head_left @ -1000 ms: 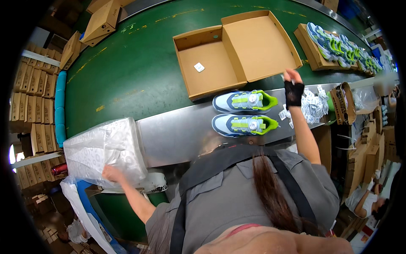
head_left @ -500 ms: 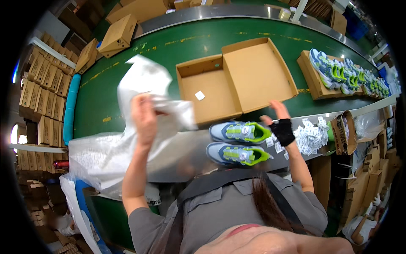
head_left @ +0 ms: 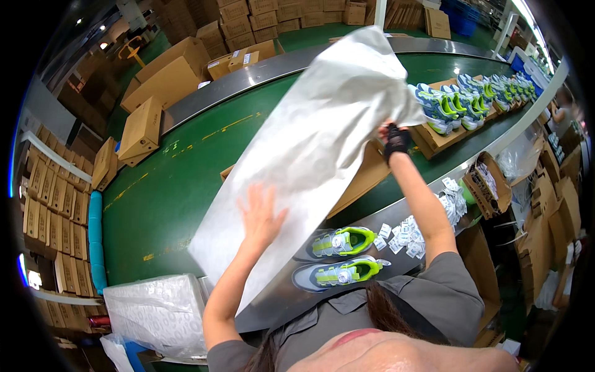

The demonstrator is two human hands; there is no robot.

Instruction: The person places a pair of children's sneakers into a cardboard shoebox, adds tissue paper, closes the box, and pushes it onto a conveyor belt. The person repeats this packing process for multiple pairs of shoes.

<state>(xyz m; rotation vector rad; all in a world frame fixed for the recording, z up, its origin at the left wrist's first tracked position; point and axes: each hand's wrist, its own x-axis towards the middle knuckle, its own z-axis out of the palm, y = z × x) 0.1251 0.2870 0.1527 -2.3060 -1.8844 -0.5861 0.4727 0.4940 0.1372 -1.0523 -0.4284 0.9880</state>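
A large sheet of white tissue paper (head_left: 316, 155) is stretched out over the green conveyor belt (head_left: 173, 186), covering most of an open cardboard shoe box (head_left: 362, 180). My left hand (head_left: 260, 217) lies flat, fingers spread, against the sheet's lower left part. My right hand (head_left: 393, 139), in a black fingerless glove, grips the sheet's far right edge. A pair of blue-grey and lime sneakers (head_left: 338, 257) lies side by side on the metal ledge (head_left: 279, 297) just in front of me, below the paper.
A wrapped stack of white paper (head_left: 155, 313) sits at the lower left. Small white packets (head_left: 406, 235) are scattered on the ledge, with a small carton (head_left: 489, 186) beside them. More sneakers on open boxes (head_left: 465, 105) line the belt's right; cardboard boxes (head_left: 142, 130) stand beyond and left.
The sheet, crumpled in my raised left hand before, is now spread wide over the box. My right hand left the sneakers and took the sheet's far edge.
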